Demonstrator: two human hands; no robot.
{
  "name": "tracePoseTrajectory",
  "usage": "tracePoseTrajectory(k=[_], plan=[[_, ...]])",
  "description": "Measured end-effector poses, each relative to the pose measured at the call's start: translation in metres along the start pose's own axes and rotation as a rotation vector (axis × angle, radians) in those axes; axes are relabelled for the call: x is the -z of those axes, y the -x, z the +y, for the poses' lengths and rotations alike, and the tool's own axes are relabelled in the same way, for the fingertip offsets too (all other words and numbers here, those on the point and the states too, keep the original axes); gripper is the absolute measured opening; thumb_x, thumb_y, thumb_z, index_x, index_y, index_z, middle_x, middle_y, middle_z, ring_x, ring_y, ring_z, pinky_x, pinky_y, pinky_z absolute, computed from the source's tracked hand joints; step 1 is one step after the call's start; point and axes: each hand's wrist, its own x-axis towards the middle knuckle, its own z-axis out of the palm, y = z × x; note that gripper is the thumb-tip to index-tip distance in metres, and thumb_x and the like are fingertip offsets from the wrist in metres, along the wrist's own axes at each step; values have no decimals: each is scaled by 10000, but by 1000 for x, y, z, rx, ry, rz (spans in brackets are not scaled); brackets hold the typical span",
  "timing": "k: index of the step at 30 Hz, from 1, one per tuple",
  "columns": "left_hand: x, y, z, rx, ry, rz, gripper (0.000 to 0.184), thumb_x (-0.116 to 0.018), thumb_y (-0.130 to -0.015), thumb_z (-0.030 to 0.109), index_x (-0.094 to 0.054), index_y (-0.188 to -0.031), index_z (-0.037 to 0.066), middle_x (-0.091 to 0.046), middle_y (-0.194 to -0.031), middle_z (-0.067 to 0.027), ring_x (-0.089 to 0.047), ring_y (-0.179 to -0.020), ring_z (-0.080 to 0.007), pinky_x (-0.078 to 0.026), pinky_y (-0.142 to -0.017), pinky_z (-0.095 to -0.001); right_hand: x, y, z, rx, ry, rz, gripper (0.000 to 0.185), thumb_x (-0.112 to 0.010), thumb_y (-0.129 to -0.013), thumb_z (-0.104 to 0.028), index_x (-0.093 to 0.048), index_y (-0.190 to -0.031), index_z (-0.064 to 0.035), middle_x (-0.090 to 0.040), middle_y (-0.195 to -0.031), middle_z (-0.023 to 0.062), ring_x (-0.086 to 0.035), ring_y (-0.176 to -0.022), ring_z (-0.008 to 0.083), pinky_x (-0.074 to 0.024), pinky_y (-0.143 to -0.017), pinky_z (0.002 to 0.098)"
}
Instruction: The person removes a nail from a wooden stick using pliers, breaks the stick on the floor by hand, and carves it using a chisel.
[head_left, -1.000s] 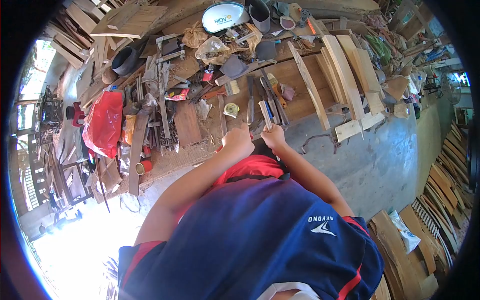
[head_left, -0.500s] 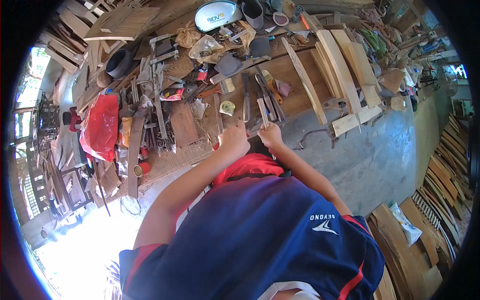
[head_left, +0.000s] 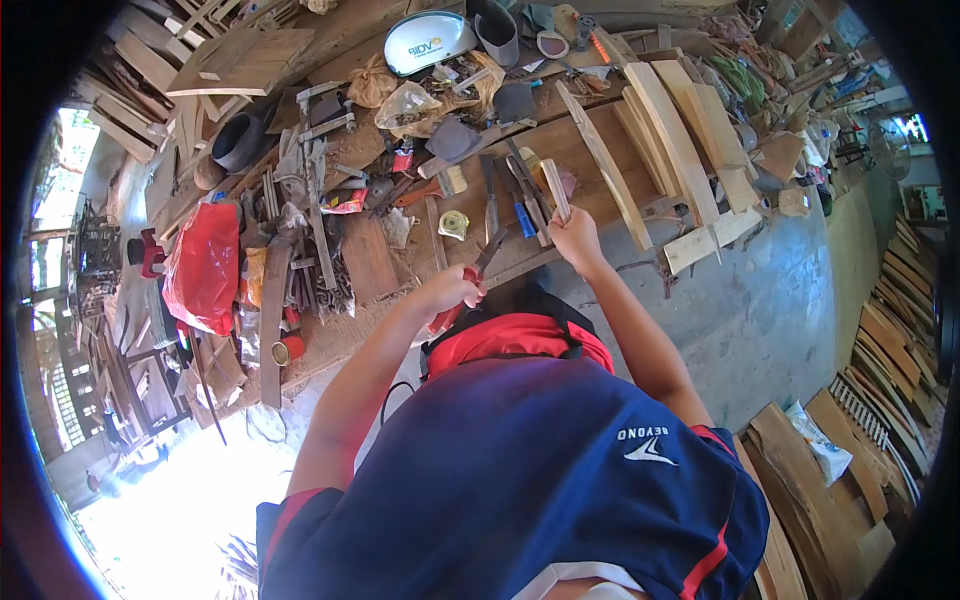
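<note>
Left hand [head_left: 450, 293] closes around a red-handled tool [head_left: 488, 254], near side of the brush [head_left: 452, 181], while the right hand [head_left: 576, 238], fingers curled tight, grips a wood strip [head_left: 555, 188] to the brush's right. Between brush and strip, dark tools [head_left: 490, 190] lie on the worktop [head_left: 562, 135].

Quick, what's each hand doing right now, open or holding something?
Left hand: closed, holding a red-handled tool.
Right hand: closed, holding a pale, narrow wooden piece.

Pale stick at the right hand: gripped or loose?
Gripped: the right hand is closed around the near end of the pale stick.
</note>
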Motion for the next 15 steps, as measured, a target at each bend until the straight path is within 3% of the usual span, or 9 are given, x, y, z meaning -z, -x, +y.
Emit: tracePoseTrajectory(k=[2,3,5,8,9,15], plan=[[-6,18,23,-10,289,-48,527,-497,-620,13,-450,-1144,-24,-576,-946,-107,-563,-901,-202,-470,-780,-317,10,2,-19,49,-35,-19,173,-588,-732,-119,-463,-647,-34,-473,-537,124,-508,-511,246,-401,-514,350],[-8,18,26,-14,287,-48,527,-497,-620,13,-450,-1144,-24,-576,-946,-107,-563,-901,-202,-470,-780,-317,13,3,-26,52,-34,-15,173,-588,-732,-119,-463,-647,-34,-473,-537,124,-508,-511,246,-401,-514,350],[-13,18,31,-63,437,-85,535,-485,-632,0,-440,-1164,-29,-581,-938,-109,-567,-921,-205,-481,-796,-337,14,7,-39,136,21,9,96,-558,-735,-102,-557,-775,-14,-572,-664,205,-592,-673,376,-447,-578,414],[-22,24,54,-61,588,-160,548,-474,-642,-20,-429,-1189,-32,-578,-964,-119,-565,-956,-221,-485,-801,-360,12,13,-57,214,7,59,90,-561,-750,-83,-510,-745,-9,-551,-638,209,-573,-667,397,-440,-564,424],[-24,22,56,-53,644,-206,472,-483,-641,-10,-488,-1112,16,-584,-986,-86,-560,-973,-207,-430,-844,-452,10,13,-56,215,9,60,90,-561,-750,-83,-510,-745,-9,-551,-638,209,-573,-667,397,-440,-564,424],[-36,25,79,-18,881,-359,520,-456,-651,26,-474,-1171,13,-585,-996,-73,-560,-985,-206,-417,-858,-494,3,8,-54,323,82,209,134,-590,-737,-73,-465,-728,-27,-535,-618,220,-559,-647,416,-432,-536,450]])
